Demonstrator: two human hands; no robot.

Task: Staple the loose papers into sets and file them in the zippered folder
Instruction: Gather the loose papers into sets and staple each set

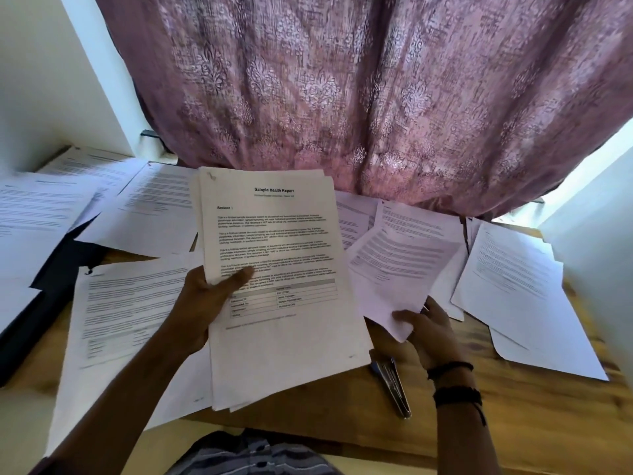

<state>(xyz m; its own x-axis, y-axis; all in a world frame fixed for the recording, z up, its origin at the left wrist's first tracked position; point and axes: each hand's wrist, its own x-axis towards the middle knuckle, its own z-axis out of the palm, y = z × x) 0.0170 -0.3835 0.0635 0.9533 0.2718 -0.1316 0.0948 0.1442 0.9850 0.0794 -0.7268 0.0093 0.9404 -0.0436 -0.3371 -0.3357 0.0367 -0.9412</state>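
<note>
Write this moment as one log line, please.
left hand: holds report stack | right hand: grips loose sheet | stapler: on table

Table (496, 423) in front, curtain (342, 97) behind it, down onto the far edge. Up over the middle of the table, stack (274, 337) in the left hand (202, 303), thumb on the top page. Just right of the stack, sheet (394, 262) on top of other pages, near corner pinched by the right hand (433, 334). Stapler (392, 385) flat on the table, by the stack's right corner, left of the right wrist. Left papers (130, 320) partly over the folder (65, 265). Right papers (520, 286) by the right edge.
</note>
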